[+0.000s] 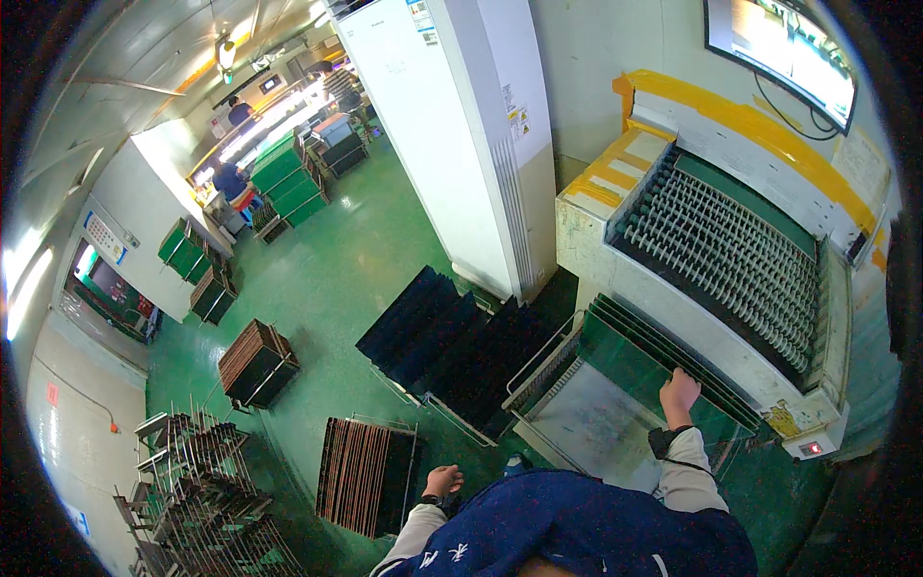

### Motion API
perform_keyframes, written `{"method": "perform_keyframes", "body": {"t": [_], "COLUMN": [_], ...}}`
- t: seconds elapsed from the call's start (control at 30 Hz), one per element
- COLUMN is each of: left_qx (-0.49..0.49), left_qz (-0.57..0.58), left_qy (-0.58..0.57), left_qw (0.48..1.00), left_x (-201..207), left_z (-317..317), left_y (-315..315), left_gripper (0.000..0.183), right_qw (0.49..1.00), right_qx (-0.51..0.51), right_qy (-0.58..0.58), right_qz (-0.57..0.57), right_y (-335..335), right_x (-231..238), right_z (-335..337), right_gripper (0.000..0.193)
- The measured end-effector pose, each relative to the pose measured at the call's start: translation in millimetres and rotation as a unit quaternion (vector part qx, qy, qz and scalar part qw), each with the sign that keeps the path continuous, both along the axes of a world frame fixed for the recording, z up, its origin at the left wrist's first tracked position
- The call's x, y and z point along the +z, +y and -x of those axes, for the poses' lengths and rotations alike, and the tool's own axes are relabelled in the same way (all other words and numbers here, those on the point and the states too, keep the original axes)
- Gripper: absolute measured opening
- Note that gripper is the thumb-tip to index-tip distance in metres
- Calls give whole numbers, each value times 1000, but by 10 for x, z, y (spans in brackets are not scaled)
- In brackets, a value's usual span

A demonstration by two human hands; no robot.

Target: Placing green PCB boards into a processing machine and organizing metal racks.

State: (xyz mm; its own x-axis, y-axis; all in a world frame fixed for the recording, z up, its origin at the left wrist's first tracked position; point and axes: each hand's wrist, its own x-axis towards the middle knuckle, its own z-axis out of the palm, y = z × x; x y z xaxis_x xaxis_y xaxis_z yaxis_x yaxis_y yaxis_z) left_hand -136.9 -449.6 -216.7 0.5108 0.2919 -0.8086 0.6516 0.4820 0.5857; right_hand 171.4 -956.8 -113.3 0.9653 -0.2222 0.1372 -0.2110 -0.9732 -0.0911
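Note:
My right hand [680,396] is closed on the upper edge of a thin green panel [630,370], which leans in a wire rack [540,370]. Several more green panels [663,348] stand behind it, on the side toward the white machine. My left hand [442,480] hangs at my left side with its fingers curled and nothing visible in them. Closest to that hand is a rack of upright dark panels with copper-coloured edges [361,476]. A pale flat base shows in the part of the wire rack nearer me.
A white machine with rows of rollers [726,255] stands at the right, below a wall screen [788,53]. Racks of dark sheets [452,351] sit ahead, by a tall white cabinet [442,125]. Metal racks [197,490] crowd the left. Far off, people [231,181] work at a lit bench.

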Motion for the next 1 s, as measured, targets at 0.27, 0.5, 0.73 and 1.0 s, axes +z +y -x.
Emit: {"method": "perform_keyframes", "body": {"t": [0.27, 0.5, 0.73, 1.0], "left_qx": [11, 10, 6, -15], "left_qz": [5, 2, 27, -5], "left_qy": [-1, 6, -13, -4], "left_qw": [1000, 1000, 1000, 1000], "left_x": [-8, 48, -166, -117], "left_z": [2, -6, 92, -220], "left_y": [-2, 2, 134, -17], "left_gripper": [26, 24, 21, 23], "right_qw": [1000, 999, 997, 993], "right_qx": [-5, -1, 52, 100], "right_qy": [18, 35, 51, -43], "right_qz": [-2, -10, -40, -51], "right_y": [27, 42, -13, -177], "right_x": [66, 60, 65, 1264], "right_z": [9, 17, 47, 79], "right_gripper": [19, 20, 18, 18]}}
